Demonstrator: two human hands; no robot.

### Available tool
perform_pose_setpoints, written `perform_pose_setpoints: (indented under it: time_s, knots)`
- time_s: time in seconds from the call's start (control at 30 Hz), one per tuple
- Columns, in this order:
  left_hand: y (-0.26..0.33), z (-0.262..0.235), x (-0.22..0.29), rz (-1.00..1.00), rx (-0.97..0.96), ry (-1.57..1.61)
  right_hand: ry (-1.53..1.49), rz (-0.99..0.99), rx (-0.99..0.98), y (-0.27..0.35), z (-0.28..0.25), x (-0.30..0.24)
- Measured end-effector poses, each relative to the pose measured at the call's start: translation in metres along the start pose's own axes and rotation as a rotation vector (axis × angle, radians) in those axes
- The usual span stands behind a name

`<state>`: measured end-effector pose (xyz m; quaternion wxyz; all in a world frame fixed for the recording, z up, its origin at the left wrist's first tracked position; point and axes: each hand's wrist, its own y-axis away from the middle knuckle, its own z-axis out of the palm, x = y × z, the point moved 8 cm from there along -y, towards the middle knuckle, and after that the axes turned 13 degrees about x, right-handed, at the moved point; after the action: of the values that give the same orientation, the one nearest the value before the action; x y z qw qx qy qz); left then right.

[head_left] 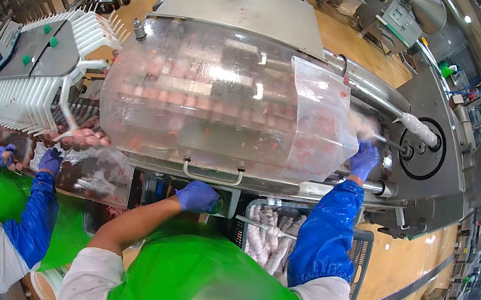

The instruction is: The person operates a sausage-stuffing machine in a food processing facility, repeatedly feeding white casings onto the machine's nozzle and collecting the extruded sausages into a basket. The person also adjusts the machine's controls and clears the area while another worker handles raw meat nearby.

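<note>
A sausage filling and linking machine with a clear, meat-spattered cover stretches in front of me. Purple-gloved, my left hand curls its fingers at a small metal control box below the cover's handle, against a dark green knob. My right hand, gloved too and in a blue sleeve, is raised at the cover's right end. Its fingers point up beside a plastic sheet and a blurred, pale piece of casing on a metal tube; their grip is unclear. Another tube carries gathered white casing.
A basket of gathered casings stands below, crossed by a metal rod. White hooks hang at the left, near linked sausages. A co-worker's gloved hands handle sausages there. A steel plate backs the tubes.
</note>
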<state>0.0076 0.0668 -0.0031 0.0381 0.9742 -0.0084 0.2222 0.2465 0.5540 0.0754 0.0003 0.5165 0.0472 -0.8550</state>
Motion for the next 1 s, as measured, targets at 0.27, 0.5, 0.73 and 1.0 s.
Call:
perform_pose_setpoints:
  time_s: [0.27, 0.5, 0.73, 1.0]
  knots:
    - [-0.001, -0.006, 0.000, -0.007, 0.070, 0.097, -0.121, 0.083, -0.324, 0.057, 0.131, -0.017]
    - [-0.001, 0.006, -0.003, 0.041, 0.094, 0.018, 0.193, 0.017, -0.022, 0.085, 0.081, -0.004]
    - [-0.004, 0.009, -0.004, -0.018, 0.000, 0.019, 0.408, -0.096, 0.060, 0.087, 0.031, 0.006]
    - [-0.005, 0.006, 0.000, -0.016, -0.001, 0.008, 0.536, -0.164, 0.075, 0.096, 0.020, 0.010]
